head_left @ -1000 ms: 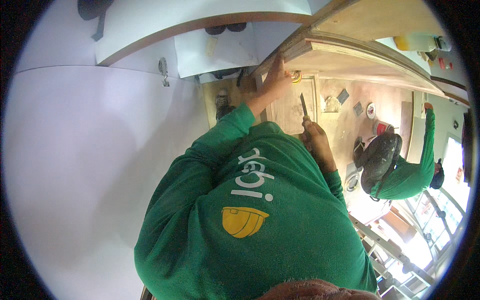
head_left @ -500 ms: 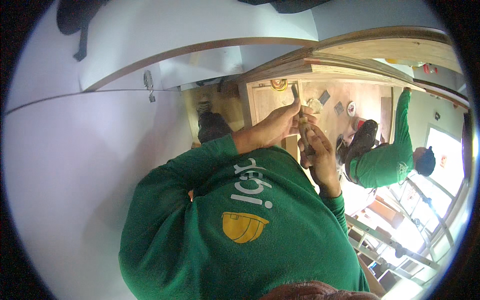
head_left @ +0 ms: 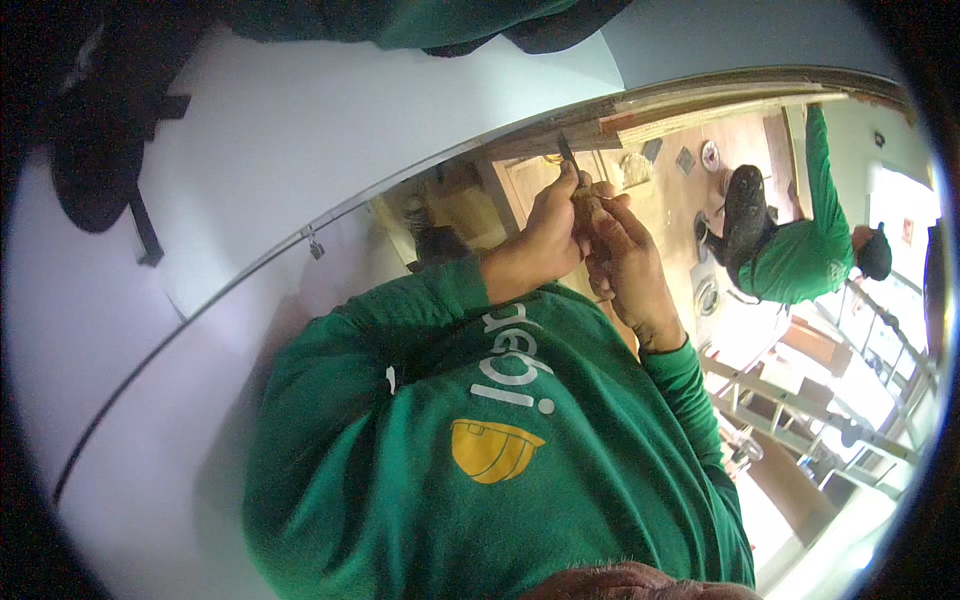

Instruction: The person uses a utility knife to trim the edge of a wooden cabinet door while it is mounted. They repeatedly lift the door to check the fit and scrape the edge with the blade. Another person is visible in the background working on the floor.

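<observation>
My left hand (head_left: 550,225) and my right hand (head_left: 628,250) are close together in front of my chest. Between them is a slim chisel with a dark flat blade (head_left: 570,155) and a brownish handle (head_left: 587,205). The fingers of my left hand close around its upper part, where blade and handle meet. Those of my right hand wrap the handle lower down and hide most of it. The blade points away from me, its tip near the edge of a wooden panel (head_left: 640,124); whether they touch I cannot tell.
A smooth white panel (head_left: 330,120) with a long edge spans the left and far side. A small metal fitting (head_left: 315,243) hangs at that edge. On the right, a co-worker in green (head_left: 800,260) reaches up to the wood. A metal ladder (head_left: 800,405) stands nearer right.
My hands and the chisel have shifted up and slightly left in view, closer to the wooden panel's edge. The whole view has tilted, and the co-worker appears farther right and higher.
</observation>
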The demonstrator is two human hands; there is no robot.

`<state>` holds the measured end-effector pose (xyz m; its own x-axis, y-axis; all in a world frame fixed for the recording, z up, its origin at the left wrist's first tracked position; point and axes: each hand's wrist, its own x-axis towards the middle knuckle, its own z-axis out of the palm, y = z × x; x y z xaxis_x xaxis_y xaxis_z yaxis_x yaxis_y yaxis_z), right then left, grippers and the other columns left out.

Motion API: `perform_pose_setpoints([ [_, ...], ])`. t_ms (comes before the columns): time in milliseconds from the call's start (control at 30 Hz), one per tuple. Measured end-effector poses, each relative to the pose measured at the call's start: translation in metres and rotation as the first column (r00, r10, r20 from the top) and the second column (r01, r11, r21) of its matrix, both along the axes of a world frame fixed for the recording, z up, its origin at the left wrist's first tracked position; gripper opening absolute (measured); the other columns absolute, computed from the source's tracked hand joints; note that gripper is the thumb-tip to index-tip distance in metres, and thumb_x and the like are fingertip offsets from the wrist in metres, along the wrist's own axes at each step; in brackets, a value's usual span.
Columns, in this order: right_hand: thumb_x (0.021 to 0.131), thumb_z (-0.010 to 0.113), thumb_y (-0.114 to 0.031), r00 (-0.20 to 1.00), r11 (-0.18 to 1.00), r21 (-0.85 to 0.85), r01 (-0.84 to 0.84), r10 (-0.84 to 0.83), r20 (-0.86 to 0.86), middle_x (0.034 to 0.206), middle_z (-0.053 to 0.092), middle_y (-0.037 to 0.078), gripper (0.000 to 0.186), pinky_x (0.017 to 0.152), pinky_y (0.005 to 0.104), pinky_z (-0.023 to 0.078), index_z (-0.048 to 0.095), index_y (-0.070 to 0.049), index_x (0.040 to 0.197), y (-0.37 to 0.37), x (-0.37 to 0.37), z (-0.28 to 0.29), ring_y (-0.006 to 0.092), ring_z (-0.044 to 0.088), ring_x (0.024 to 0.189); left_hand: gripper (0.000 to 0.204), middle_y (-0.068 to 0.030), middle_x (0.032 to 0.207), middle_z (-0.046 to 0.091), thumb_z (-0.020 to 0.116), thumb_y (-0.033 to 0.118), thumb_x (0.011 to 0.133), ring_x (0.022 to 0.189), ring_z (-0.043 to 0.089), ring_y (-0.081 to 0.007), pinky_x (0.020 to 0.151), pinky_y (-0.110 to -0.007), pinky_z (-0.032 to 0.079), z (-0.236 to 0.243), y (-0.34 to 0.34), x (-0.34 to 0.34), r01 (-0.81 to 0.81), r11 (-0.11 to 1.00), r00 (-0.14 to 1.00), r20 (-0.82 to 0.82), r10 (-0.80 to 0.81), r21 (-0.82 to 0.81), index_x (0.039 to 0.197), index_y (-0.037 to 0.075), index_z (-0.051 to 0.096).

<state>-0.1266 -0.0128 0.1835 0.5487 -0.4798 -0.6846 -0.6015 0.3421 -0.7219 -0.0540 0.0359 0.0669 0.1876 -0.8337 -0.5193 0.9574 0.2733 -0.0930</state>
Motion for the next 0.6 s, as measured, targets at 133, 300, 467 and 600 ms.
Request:
perform_pose_setpoints([
  [133, 0.109, 0.048, -0.028, 1.000, 1.000, -0.030, -0.003, 0.003, -0.013, 0.078, 0.054, 0.000, 0.033, 0.041, 0.0229, 0.028, 0.058, -0.003, 0.127, 0.003, 0.000, -0.002, 0.0066, 0.042, 0.049, 0.042, -0.0072, 0.087, 0.063, 0.036, 0.048, 0.111, 0.098, 0.070, -0.0306, 0.083, -0.046, 0.057, 0.009, 0.000, 0.003, 0.022, 0.998, 0.999, -0.047, -0.020, 0.050, 0.096, 0.012, 0.051],
  [300, 0.109, 0.049, -0.030, 1.000, 0.990, -0.142, 0.018, -0.016, 0.014, 0.080, 0.055, 0.000, 0.034, 0.043, 0.0226, 0.028, 0.059, -0.003, 0.129, 0.011, -0.001, -0.010, 0.0062, 0.041, 0.050, 0.041, -0.0051, 0.081, 0.061, 0.039, 0.047, 0.111, 0.098, 0.068, -0.0323, 0.094, -0.048, 0.054, 0.010, 0.003, 0.007, 0.032, 0.999, 0.999, 0.014, -0.032, 0.014, 0.092, 0.013, 0.052],
  [467, 0.110, 0.049, -0.029, 0.991, 0.993, -0.104, -0.064, 0.051, -0.128, 0.078, 0.055, -0.002, 0.031, 0.044, 0.0220, 0.030, 0.062, -0.003, 0.123, 0.005, 0.017, 0.023, 0.0051, 0.041, 0.050, 0.042, -0.0040, 0.080, 0.061, 0.039, 0.048, 0.111, 0.092, 0.067, -0.0274, 0.094, -0.045, 0.054, 0.018, 0.000, 0.006, 0.007, 0.998, 1.000, -0.031, -0.005, 0.061, 0.092, 0.013, 0.052],
  [600, 0.109, 0.047, -0.025, 0.992, 0.993, -0.046, -0.110, 0.107, -0.064, 0.094, 0.063, 0.003, 0.037, 0.045, 0.0209, 0.030, 0.061, -0.001, 0.134, -0.003, 0.012, -0.009, 0.0041, 0.043, 0.055, 0.044, -0.0050, 0.081, 0.061, 0.036, 0.048, 0.111, 0.093, 0.065, -0.0293, 0.095, -0.047, 0.053, -0.007, -0.001, 0.017, 0.082, 0.994, 0.992, -0.106, -0.075, 0.065, 0.093, 0.012, 0.052],
])
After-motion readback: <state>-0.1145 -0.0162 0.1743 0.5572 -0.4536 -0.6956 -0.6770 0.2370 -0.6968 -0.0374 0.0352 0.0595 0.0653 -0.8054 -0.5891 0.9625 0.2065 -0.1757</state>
